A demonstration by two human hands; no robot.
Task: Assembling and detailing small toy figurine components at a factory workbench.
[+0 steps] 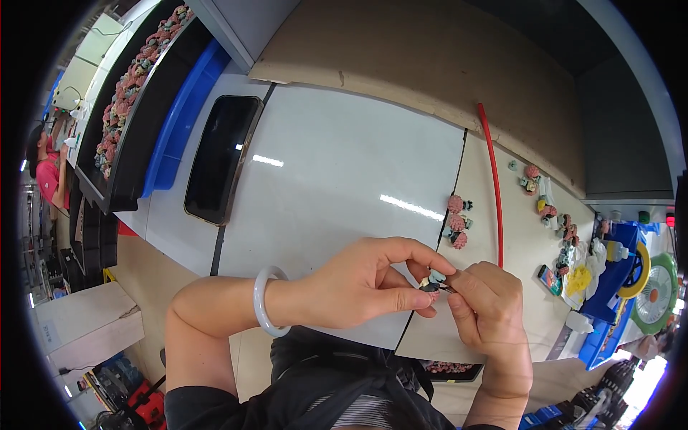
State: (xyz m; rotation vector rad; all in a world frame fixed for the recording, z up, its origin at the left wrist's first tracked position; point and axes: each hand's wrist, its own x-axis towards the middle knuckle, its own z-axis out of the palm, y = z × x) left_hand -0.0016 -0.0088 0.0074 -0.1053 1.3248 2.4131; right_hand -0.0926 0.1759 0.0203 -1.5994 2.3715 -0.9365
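My left hand, with a pale bangle on its wrist, pinches a small figurine between thumb and fingers. The figurine has pale blue-green, dark and pink parts, and my fingers cover much of it. Close against it, my right hand is closed, thumb and forefinger together. A thin dark tip shows between the right fingers and the figurine; what it belongs to is hidden. Just beyond my hands, a few similar pink-topped figurines lie on the white tabletop.
A black phone lies at the left, near a blue bin and a black tray full of figurines. A red rod crosses the right side. More figurines, a yellow sponge-like piece and a green fan are farther right.
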